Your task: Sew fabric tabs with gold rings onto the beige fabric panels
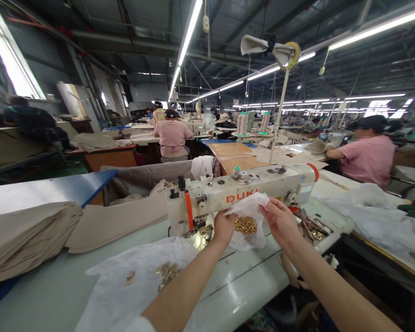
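A white plastic bag with many small gold metal rings in it rests on the sewing table, in front of the sewing machine. My left hand grips the left side of the bag's mouth, its fingertips partly hidden by the plastic. On the opposite side of the mouth, my right hand pinches the edge between thumb and fingers. Nearer to me, a flattened white plastic sheet lies under my left forearm, with several gold metal pieces on it.
Stacked beige fabric panels lie at the left. A tray of tools and metal bits sits right of the machine, beside more white plastic. A thread stand pole rises behind. Co-workers sit at other tables.
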Tool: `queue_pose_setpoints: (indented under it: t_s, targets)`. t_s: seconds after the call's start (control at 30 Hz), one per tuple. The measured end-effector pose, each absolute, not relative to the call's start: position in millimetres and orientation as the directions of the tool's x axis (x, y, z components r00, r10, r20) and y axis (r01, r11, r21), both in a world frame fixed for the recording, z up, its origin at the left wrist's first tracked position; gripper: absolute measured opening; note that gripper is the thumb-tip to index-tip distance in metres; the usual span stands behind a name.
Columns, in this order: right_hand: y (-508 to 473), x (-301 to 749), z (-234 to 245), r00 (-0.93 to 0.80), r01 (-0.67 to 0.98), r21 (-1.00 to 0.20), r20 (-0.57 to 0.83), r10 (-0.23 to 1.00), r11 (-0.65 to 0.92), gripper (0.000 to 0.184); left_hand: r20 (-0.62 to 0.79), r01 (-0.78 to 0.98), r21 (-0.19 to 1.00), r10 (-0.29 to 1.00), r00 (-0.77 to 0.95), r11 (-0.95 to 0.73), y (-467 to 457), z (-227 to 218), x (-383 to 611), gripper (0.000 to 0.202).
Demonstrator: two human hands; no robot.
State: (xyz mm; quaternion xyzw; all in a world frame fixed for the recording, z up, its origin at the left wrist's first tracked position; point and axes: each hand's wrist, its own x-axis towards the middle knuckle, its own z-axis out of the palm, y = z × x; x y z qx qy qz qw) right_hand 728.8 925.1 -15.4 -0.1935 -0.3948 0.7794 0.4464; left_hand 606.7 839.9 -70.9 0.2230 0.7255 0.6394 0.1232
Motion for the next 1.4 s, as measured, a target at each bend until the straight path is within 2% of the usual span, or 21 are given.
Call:
queue_pose_setpoints:
  t_s: [0.2, 0.43, 0.8, 1.1, 1.2, 1.4]
  targets:
    - [936, 726, -11, -0.468, -0.546, -0.812, 0.093, 0.879, -0.205, 0.024, 0.002, 0.048, 0.996, 0.511, -0.860, 0.076, 840, -70, 604, 0.009]
    - [943, 723, -9, -0.435, -0.545, -0.828, 0.147, 0.888, -0.130, 0.023, -0.030, 0.011, 0.997, 0.496, -0.868, 0.079, 836, -78, 598, 0.016]
    - [934, 732, 11, -0.452, -0.529, -0.841, 0.166, 0.876, -0.113, 0.022, -0.005, 0.032, 0.997, 0.490, -0.872, 0.067, 829, -75, 603, 0.007]
    - [924, 752, 26, -0.477, -0.530, -0.842, 0.196, 0.857, -0.102, 0.015, 0.053, 0.112, 0.991, 0.555, -0.830, 0.072, 802, -58, 633, 0.006]
    - [928, 763, 17, -0.522, -0.544, -0.825, 0.188, 0.832, -0.155, 0.013, 0.112, 0.179, 0.982, 0.587, -0.802, 0.057, 785, -51, 648, 0.010]
    - [931, 779, -23, -0.685, -0.504, -0.733, 0.016, 0.729, -0.457, 0.014, 0.379, 0.497, 0.868, 0.646, -0.662, 0.000, 743, -48, 671, 0.019]
